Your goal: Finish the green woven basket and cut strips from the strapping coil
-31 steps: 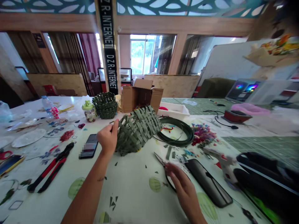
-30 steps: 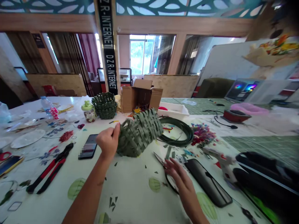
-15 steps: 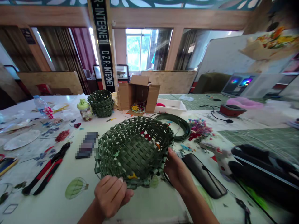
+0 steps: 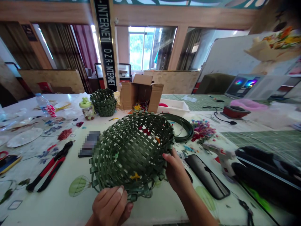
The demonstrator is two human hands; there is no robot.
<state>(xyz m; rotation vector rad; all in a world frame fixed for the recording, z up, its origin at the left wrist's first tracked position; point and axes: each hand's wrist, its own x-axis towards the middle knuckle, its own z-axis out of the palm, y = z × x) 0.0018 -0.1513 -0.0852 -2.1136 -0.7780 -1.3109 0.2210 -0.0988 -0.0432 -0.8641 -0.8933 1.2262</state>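
Left hand (image 4: 110, 202) and right hand (image 4: 177, 171) are gripping the woven green basket (image 4: 138, 152) at its seven and four o'clock edges respectively.

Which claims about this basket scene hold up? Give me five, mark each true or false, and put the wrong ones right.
1. The right hand grips the large basket at its right side. True.
2. The left hand is at the far rim of the large basket. False: it is at the near rim.
3. The coil of green strip lies partly behind the large basket. True.
4. The small basket stands inside the cardboard box. False: it stands to the left of the box.
5. The red-and-black cutters lie to the left of the large basket. True.
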